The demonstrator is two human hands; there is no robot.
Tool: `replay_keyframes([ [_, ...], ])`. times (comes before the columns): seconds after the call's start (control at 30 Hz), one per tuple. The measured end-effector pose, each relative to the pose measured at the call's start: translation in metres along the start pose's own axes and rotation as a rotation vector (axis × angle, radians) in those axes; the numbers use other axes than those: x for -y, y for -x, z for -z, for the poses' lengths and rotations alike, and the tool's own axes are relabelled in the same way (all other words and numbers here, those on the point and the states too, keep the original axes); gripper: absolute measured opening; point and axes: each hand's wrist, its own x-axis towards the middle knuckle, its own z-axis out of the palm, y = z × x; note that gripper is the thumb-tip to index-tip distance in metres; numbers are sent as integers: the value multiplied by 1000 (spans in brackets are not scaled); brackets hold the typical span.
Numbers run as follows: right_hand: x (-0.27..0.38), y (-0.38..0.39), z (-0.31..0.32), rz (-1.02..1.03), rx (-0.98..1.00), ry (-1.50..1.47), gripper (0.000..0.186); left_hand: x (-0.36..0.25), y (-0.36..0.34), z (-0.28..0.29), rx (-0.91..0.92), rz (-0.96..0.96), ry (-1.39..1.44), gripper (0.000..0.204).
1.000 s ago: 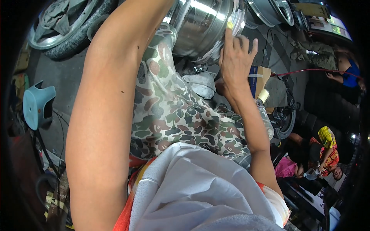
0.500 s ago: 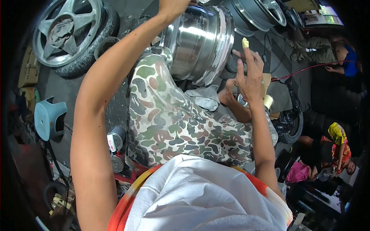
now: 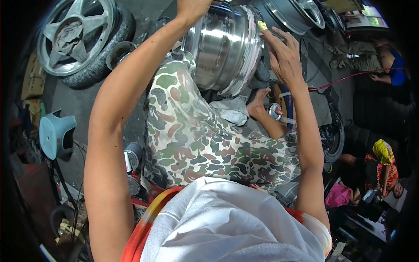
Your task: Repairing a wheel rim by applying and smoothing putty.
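A polished metal wheel rim (image 3: 212, 59) lies on its side beyond my legs in camouflage trousers (image 3: 179, 126), with a band of pale, whitish material around its right edge. My left hand (image 3: 194, 9) is at the rim's upper left, fingers mostly cut off by the top edge, so their grip is unclear. My right hand (image 3: 284, 56) is open at the rim's right edge, index finger extended with a yellow wrap (image 3: 262, 26) on its tip, other fingers apart. Beside my bare foot (image 3: 257, 105) are a white cloth (image 3: 229, 112) and a round can (image 3: 275, 112).
A spoked wheel (image 3: 89, 28) on a tire fills the upper left, more rims (image 3: 283, 15) the upper right. A light-blue stool (image 3: 54, 135) stands left, cans (image 3: 133, 155) beside my legs. Two other people (image 3: 395, 67) (image 3: 384, 174) and a red hose (image 3: 331, 83) are right.
My right hand first drew back from the rim, then moved up and left to its edge again. My left hand came into view at the top. The view shifted, showing more of the rim.
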Motion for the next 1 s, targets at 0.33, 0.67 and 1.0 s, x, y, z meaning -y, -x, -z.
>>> replay_keyframes([
  [0.33, 14, 24, 7, 151, 160, 93, 62, -4, -6, -3, -20, 84, 62, 10],
  [0.67, 52, 72, 26, -8, 135, -257, 55, -22, 35, 0, 118, 126, 16, 17],
  [1.0, 33, 20, 21, -287, -309, -447, 48, -33, 23, 2, 426, 236, 57, 15],
])
